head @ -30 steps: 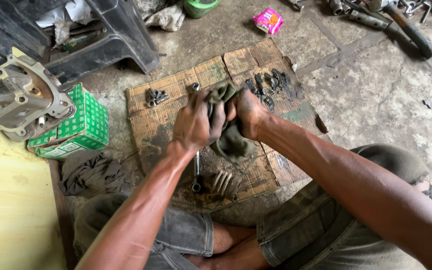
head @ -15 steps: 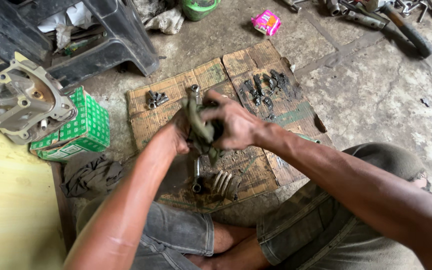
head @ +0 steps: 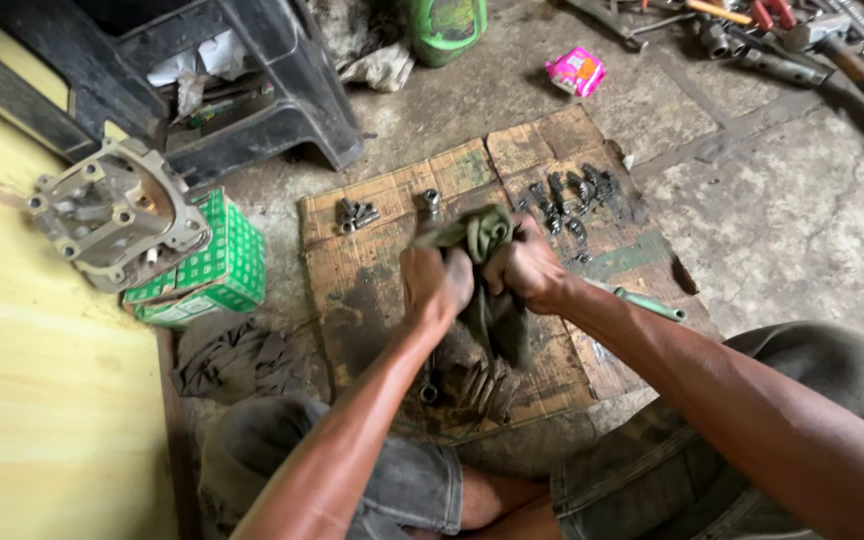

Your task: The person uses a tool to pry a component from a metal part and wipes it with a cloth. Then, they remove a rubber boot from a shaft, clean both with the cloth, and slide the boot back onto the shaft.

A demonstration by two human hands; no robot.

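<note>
The person sat on the floor with both hands closed around a grimy olive-green rag (head: 482,240), held just above the middle of a flattened, oil-stained cardboard sheet (head: 372,260). The left hand (head: 435,285) was clenched on the rag's near fold; the right hand (head: 530,270) was fisted beside it, the two almost touching, with the cloth bunched up between them and a loose tail hanging down. Whether anything was wrapped inside the bundle, I could not tell.

The rag looked soft, limp and light, likely greasy, so it would slip unless gathered in a full fist, as it was here.

On the cardboard lay small bolts (head: 355,212) near its far left corner, blackened parts (head: 572,200) toward its far right corner, and coil springs (head: 482,385) at the near edge, below the hands. To the left, an engine cylinder head (head: 112,215) rested on a green checked box (head: 217,270), with a dark cloth (head: 232,360) on the floor near it.
</note>
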